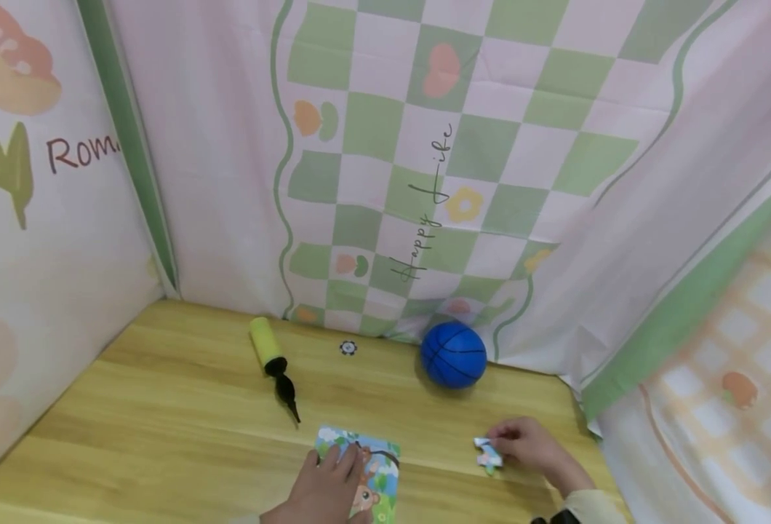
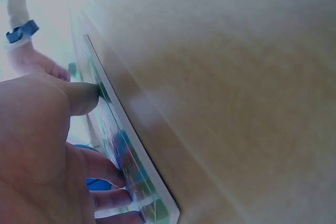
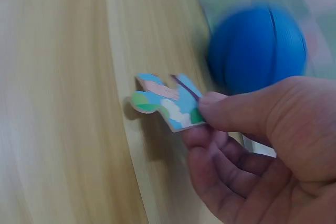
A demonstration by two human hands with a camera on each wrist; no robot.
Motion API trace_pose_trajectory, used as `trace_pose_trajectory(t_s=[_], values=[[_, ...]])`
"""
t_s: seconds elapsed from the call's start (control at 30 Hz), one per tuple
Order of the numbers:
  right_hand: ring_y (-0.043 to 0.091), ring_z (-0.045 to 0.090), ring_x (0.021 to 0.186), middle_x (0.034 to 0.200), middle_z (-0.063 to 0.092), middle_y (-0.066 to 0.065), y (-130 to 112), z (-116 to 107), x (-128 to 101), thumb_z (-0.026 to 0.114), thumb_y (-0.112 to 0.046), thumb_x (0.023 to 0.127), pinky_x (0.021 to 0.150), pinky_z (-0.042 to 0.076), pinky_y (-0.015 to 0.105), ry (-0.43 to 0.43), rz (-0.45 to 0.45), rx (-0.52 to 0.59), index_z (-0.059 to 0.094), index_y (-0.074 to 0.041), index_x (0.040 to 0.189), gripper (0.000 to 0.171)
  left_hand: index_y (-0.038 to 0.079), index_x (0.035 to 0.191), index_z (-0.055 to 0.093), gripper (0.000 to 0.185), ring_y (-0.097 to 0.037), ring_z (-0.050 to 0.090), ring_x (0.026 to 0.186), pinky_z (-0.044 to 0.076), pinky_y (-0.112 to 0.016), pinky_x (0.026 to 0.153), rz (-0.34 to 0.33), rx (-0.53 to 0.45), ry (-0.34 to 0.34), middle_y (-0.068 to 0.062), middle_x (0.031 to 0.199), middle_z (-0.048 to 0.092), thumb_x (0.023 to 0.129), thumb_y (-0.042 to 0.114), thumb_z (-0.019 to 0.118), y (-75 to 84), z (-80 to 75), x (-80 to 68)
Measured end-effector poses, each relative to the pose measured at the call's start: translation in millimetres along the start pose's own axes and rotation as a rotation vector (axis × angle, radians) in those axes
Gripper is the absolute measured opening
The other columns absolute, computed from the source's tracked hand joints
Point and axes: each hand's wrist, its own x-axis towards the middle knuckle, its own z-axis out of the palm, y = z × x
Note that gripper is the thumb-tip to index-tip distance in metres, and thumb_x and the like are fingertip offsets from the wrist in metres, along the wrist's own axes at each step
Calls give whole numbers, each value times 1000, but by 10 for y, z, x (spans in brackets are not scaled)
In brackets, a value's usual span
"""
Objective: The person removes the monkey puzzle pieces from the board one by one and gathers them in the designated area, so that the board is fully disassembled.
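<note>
Between its thumb and fingers my right hand (image 1: 531,445) pinches a jigsaw puzzle piece (image 3: 170,102), printed in light blue, pink, white and green. The piece is just above the table, right of the puzzle. My left hand (image 1: 328,486) rests on the jigsaw puzzle (image 1: 385,480), a flat colourful board with an animal picture. In the left wrist view, the thumb and fingertips of the left hand (image 2: 39,140) touch the face of the puzzle board (image 2: 118,108). The hand covers much of the puzzle's left part, and the frame cuts off its near edge.
A blue ball (image 1: 454,354) with black lines sits at the back of the wooden table (image 1: 163,429), against a checkered curtain (image 1: 372,182). A yellow-green hand pump (image 1: 268,346) with a black nozzle lies behind the puzzle, to its left. A small round black-and-white disc (image 1: 348,348) lies near the curtain.
</note>
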Motion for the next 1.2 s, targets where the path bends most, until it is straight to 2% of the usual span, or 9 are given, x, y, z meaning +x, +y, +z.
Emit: trace_pose_trajectory(t_s=[0.1, 0.2, 0.33, 0.5, 0.67, 0.8, 0.9, 1.07, 1.2], values=[[18, 65, 79, 92, 71, 11, 199, -225, -97, 66, 1, 94, 65, 56, 27, -13, 36, -7, 67, 16, 105, 18, 19, 152, 47, 79, -24, 42, 133, 48, -51, 92, -9, -32, -2, -2, 154, 44, 98, 75, 31, 16, -3, 16], [17, 64, 80, 93, 71, 10, 314, -302, -157, 69, -1, 93, 67, 54, 25, 28, 34, -72, 70, 13, 103, 17, 18, 149, 50, 82, -23, 45, 130, 49, -50, 88, -15, -17, 29, -3, 150, 46, 96, 77, 32, 30, -18, 18], [15, 62, 83, 93, 72, 6, 349, -239, -159, 74, -8, 91, 71, 51, 26, 126, 55, -191, 75, 3, 100, 15, 17, 145, 55, 83, -22, 48, 122, 51, -47, 79, -8, 48, 107, -4, 144, 50, 95, 79, 32, 28, -33, -11], [16, 62, 85, 94, 71, 5, 284, -139, -137, 74, -6, 91, 74, 51, 30, 192, 135, -218, 76, 0, 99, 10, 16, 140, 60, 81, -21, 51, 113, 49, -41, 71, 16, 66, 210, -4, 136, 53, 94, 78, 35, 15, -3, -28], [17, 65, 85, 94, 73, 5, 209, -15, -117, 72, -9, 92, 77, 53, 36, 259, 142, -280, 77, -3, 100, 11, 15, 139, 59, 80, -21, 50, 112, 48, -42, 70, 27, 42, 215, -4, 135, 51, 94, 78, 36, 13, 18, -29], [13, 64, 77, 90, 73, 0, 42, 271, -59, 72, -15, 94, 72, 53, 35, 345, 64, -322, 78, -7, 102, 13, 17, 139, 58, 79, -22, 49, 112, 50, -44, 73, 10, 33, 168, -3, 136, 51, 94, 78, 38, 33, -44, -41], [9, 62, 79, 90, 70, -7, -200, 634, -13, 75, -19, 94, 71, 52, 33, 360, -64, -323, 79, -12, 103, 12, 17, 140, 58, 79, -22, 47, 111, 50, -45, 75, -6, 28, 140, -2, 136, 51, 93, 78, 41, 46, -96, -56], [7, 59, 82, 93, 63, -11, -657, 1293, 52, 73, -20, 95, 71, 53, 28, 178, -320, -260, 76, -13, 109, 16, 15, 142, 57, 84, -23, 48, 110, 50, -46, 77, -21, 10, 157, -4, 136, 50, 91, 80, 41, 43, -127, -48], [4, 55, 77, 89, 59, -12, -877, 1640, 130, 69, -22, 98, 66, 50, 24, 27, -370, -229, 74, -8, 117, 24, 16, 148, 53, 89, -25, 47, 123, 50, -50, 83, -25, -40, 110, -6, 146, 48, 91, 82, 37, 17, -111, -28]])
